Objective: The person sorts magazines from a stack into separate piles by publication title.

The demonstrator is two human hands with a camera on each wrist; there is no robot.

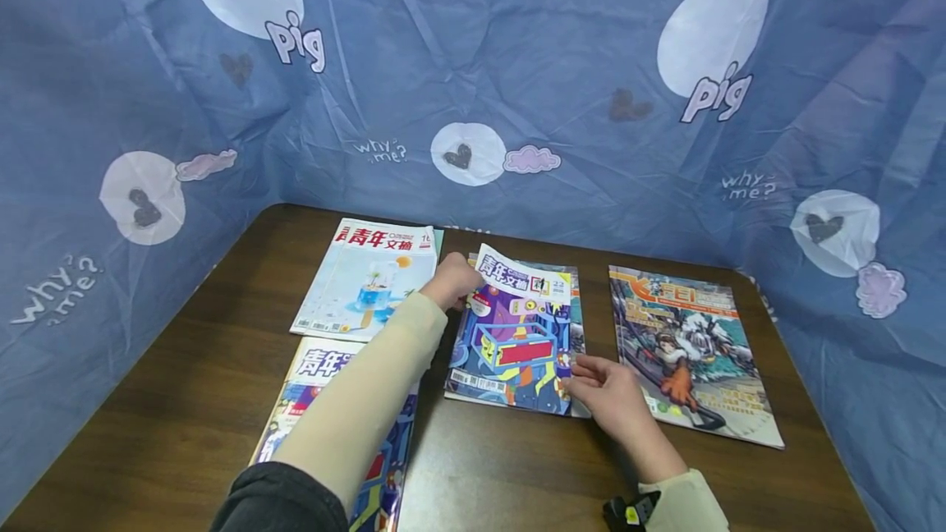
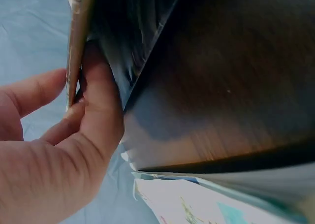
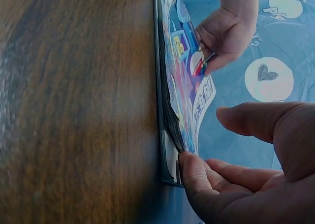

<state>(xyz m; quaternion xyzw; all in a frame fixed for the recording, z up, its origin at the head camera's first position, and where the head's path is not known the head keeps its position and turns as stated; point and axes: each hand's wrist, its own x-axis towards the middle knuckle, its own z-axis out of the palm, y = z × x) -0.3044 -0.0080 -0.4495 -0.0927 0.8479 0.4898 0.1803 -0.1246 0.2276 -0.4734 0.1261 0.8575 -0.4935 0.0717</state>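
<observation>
A purple magazine (image 1: 517,343) lies mid-table on top of another magazine (image 1: 579,314) whose right edge shows beneath it. My left hand (image 1: 452,279) pinches its upper left side; in the left wrist view the thumb is on one face and the fingers (image 2: 101,96) are behind it. The cover is raised and bowed at that corner. At the lower right edge is my right hand (image 1: 609,396). In the right wrist view its fingertips (image 3: 189,167) touch the page edges, while the thumb (image 3: 246,120) stands apart from the cover.
White magazines (image 1: 362,277) lie overlapped at the back left. Another purple magazine (image 1: 314,364) lies in front of them, partly under my left forearm. A fantasy-cover magazine (image 1: 687,351) is on the right. A blue printed cloth (image 1: 473,39) hangs around the brown table (image 1: 170,384).
</observation>
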